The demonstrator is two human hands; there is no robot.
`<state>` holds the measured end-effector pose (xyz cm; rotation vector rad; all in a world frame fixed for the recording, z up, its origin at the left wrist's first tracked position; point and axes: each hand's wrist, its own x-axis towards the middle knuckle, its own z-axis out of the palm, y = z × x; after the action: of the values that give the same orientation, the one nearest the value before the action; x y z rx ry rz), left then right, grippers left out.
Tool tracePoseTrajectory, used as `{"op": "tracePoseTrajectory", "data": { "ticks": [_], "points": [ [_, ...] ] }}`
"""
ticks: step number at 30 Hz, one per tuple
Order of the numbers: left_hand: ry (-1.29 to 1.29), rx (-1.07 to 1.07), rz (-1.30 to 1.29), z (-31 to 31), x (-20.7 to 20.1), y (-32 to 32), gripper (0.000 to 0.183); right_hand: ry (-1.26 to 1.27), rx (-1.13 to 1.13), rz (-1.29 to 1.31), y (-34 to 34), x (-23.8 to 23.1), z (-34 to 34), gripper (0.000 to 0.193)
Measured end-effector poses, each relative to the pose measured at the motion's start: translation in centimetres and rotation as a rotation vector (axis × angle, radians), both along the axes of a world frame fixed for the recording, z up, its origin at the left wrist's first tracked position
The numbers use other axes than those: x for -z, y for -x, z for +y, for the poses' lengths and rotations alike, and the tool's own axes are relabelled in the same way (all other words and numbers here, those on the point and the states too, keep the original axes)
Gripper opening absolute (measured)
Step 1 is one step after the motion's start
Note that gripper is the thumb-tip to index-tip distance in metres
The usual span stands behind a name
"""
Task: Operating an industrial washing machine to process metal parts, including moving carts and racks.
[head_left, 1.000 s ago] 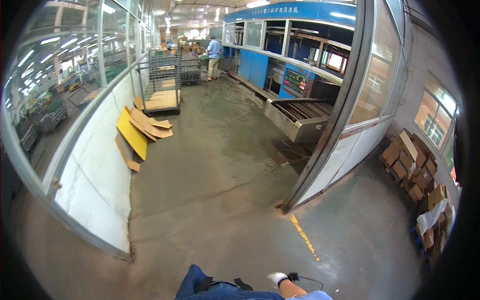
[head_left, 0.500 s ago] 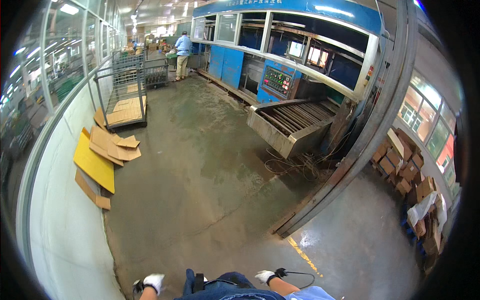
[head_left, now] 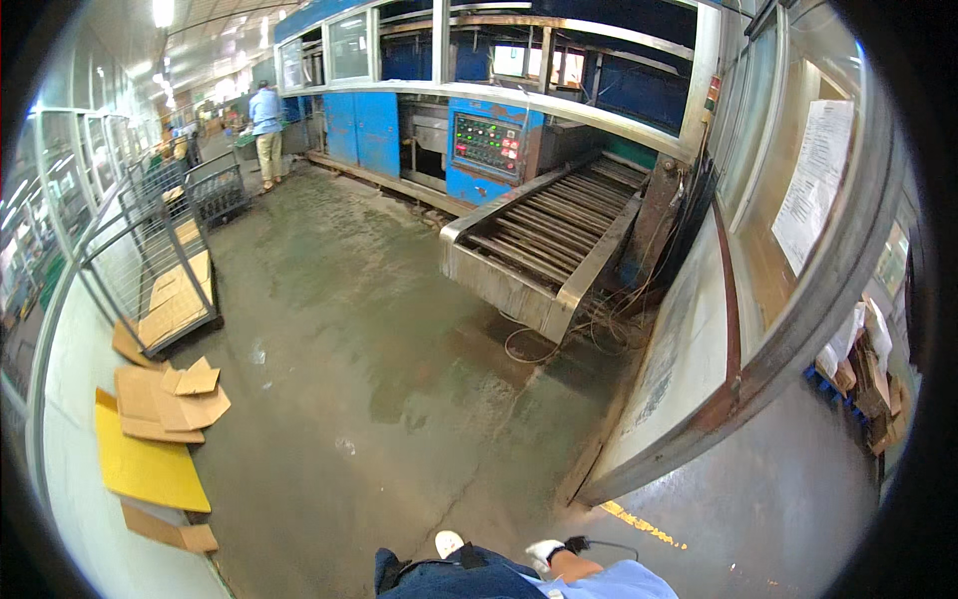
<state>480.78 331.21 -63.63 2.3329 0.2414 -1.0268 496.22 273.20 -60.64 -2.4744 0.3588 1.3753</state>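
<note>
One right hand (head_left: pixel 542 552) in view, wet-looking floor (head_left: pixel 399 379)

White-gloved; I can't tell whether its fingers grip anything. Black cuff (head_left: pixel 576 544) with a cord sits at its wrist. Left hand out of frame; the white tip (head_left: pixel 448 543) beside it is probably a shoe. Slip risk: damp floor. Trip risk: loose cables (head_left: pixel 621 311) by the roller conveyor (head_left: pixel 554 225). Posted sheet (head_left: pixel 815 180): print too small for me.

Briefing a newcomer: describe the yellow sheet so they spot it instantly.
Opposite the blue machine, a low white wall runs along the left. By its foot, nearer than the wire-sided cart, is the yellow sheet. Among the brown cardboard pieces around it, it alone is bright yellow.
</note>
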Motion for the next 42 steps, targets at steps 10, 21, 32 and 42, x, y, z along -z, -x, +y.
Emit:
{"op": "tracePoseTrajectory", "data": {
  "ticks": [10, 21, 32, 42],
  "points": [
    [0.014, -0.219, 0.042, 6.3, -3.0, -18.7, 0.024, -0.260, 0.274, -0.283, -32.8, -9.0, 14.0, 0.039],
    [-0.290, 0.501, -0.366, 14.4, -5.1, -61.7, 0.033, -0.340, 0.446, 0.057, -44.7, -5.1, 12.6, 0.025],
    [-0.180, 0.542, -0.316, 13.7, -0.4, -85.9, 0.033, -0.023, -0.312, -0.091, -65.2, -2.1, 16.2, 0.027],
    [-0.091, 0.327, -0.076, 12.5, -6.9, -105.5, 0.034, -0.487, 0.330, -0.609, -103.7, -7.1, 12.2, 0.053]
  ]
}}
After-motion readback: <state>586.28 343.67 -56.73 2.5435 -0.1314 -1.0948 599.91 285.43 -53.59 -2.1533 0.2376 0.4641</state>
